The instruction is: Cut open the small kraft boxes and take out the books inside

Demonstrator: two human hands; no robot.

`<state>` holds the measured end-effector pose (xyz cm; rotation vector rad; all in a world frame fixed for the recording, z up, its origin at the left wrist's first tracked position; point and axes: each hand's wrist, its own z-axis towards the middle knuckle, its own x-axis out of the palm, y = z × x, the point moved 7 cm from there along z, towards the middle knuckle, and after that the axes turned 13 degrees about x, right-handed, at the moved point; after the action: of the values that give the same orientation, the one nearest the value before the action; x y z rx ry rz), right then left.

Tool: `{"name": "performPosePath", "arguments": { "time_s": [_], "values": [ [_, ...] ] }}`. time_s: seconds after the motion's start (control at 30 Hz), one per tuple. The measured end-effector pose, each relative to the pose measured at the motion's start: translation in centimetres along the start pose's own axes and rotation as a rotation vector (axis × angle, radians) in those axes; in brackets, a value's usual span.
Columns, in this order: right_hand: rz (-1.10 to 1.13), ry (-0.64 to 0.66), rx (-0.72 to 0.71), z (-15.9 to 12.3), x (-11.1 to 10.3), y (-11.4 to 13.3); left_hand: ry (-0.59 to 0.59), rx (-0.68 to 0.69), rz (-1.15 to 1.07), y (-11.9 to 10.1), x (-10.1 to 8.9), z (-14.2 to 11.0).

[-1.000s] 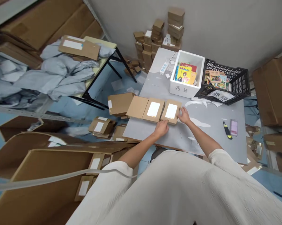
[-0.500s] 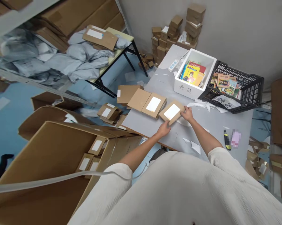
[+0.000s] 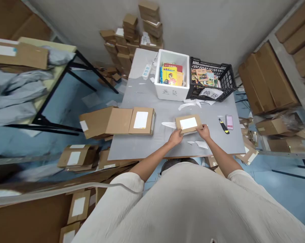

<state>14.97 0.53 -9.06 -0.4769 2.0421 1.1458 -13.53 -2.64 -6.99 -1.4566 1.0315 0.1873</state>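
Cardboard pkg [image 3: 189,123] btwn both hands [image 3: 176,137] [image 3: 204,132], L/R at near corners.

Beyond the fingers [image 3: 205,128] stand 1 white foam box [image 3: 170,96] and 1 black crate [image 3: 228,81]; right of the fingers lie 1 yellow-black cutter [image 3: 223,126] and 1 phone [image 3: 229,122].

1. The underside of the package [image 3: 178,120] is hidden; how far the left hand [image 3: 176,137] and right hand [image 3: 204,132] reach beneath it cannot be told.
2. Print on its white label [image 3: 188,123] is too small to read.
3. So is the phone's [image 3: 229,122] screen.
4. The grey bags [image 3: 15,92] are blurred, cut off at left.
5. The large carton [image 3: 33,221] runs past the left and bottom edges.
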Motion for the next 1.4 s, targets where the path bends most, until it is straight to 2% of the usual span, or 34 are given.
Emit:
{"name": "performPosePath", "arguments": {
  "time_s": [0.13, 0.3, 0.4, 0.47, 0.57, 0.67, 0.77, 0.87, 1.0, 1.07, 1.27, 1.4],
  "values": [
    [0.026, -0.053, 0.077, -1.4, -2.2, -3.1, 0.065, 0.069, 0.027, -2.1, 0.9, 1.2],
    [-0.001, -0.031, 0.168, -1.6, -3.6, -5.1, 0.106, 0.082, 0.058, -3.8, 1.3, 2.4],
    [-0.021, 0.004, 0.183, -1.3, -4.3, -6.2, 0.148, 0.057, 0.061, -4.3, 1.9, 3.1],
    [-0.032, 0.048, 0.192, -0.8, -4.7, -6.9, 0.154, -0.018, 0.078, -4.0, 2.0, 3.5],
    [0.005, 0.086, 0.189, 0.8, -5.1, -7.3, 0.062, -0.163, 0.12, -3.1, 1.3, 4.4],
    [0.135, 0.118, 0.159, 3.2, -5.2, -6.5, -0.083, -0.206, 0.075, -2.8, 0.3, 6.3],
    [0.274, 0.199, 0.187, 5.3, -4.7, -5.4, -0.213, -0.323, -0.102, -1.8, 0.0, 7.8],
    [0.369, 0.306, 0.214, 6.2, -4.1, -4.4, -0.288, -0.457, -0.325, -0.9, 0.8, 8.3],
    [0.439, 0.418, 0.232, 6.0, -4.0, -3.5, -0.359, -0.479, -0.459, -1.4, 1.4, 8.4],
    [0.465, 0.389, 0.229, 5.9, -4.6, -3.3, -0.382, -0.462, -0.474, -2.1, 1.3, 8.8],
    [0.48, 0.181, 0.202, 6.5, -7.7, -3.4, -0.453, -0.387, -0.381, -3.4, 0.1, 10.4],
    [0.343, 0.138, 0.235, 6.2, -8.3, -4.6, -0.386, -0.424, -0.291, -2.6, 0.9, 10.3]
  ]
}}
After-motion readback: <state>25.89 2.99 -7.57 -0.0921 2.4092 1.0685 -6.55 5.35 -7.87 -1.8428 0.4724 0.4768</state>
